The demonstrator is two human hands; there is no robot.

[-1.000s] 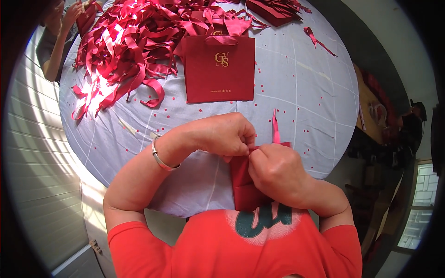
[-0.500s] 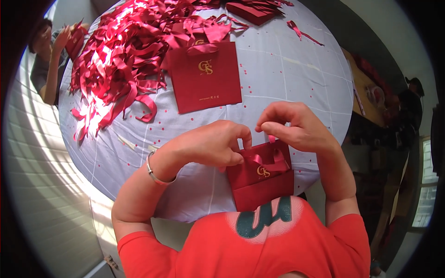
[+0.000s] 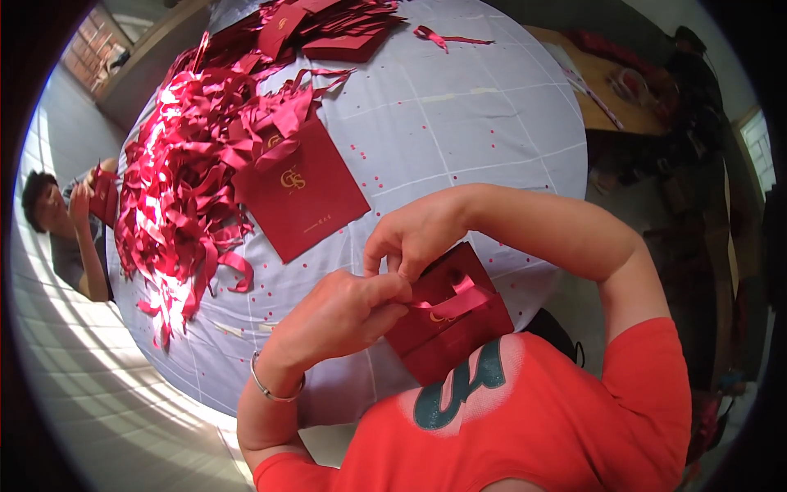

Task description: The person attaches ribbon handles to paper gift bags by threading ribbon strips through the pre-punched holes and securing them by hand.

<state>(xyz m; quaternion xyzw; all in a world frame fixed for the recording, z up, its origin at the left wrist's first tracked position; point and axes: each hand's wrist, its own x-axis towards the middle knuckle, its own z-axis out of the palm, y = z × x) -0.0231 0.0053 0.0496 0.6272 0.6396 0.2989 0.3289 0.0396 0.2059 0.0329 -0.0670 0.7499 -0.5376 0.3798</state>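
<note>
A small dark red paper bag (image 3: 447,348) with a gold emblem lies at the table's near edge, close to my chest. A pink-red ribbon (image 3: 466,300) loops over its upper part and runs in under my fingers. My left hand (image 3: 340,316), with a bangle at its wrist, is closed at the bag's left side, thumb and forefinger pinched at the ribbon's end. My right hand (image 3: 422,234) reaches across from the right, its fingers bent down and pressed together against the left fingertips. What sits between the right fingers is hidden.
A larger red bag (image 3: 316,184) lies beyond my hands. Left of it spreads a heap of red ribbons (image 3: 184,176). Flat red bags (image 3: 344,41) are stacked at the far side, near a loose ribbon (image 3: 443,38). A co-worker (image 3: 70,221) holds a red item at the left.
My right hand has moved left across the bag to meet my left hand at its left upper corner. The view has turned, so the table's things appear shifted left.
</note>
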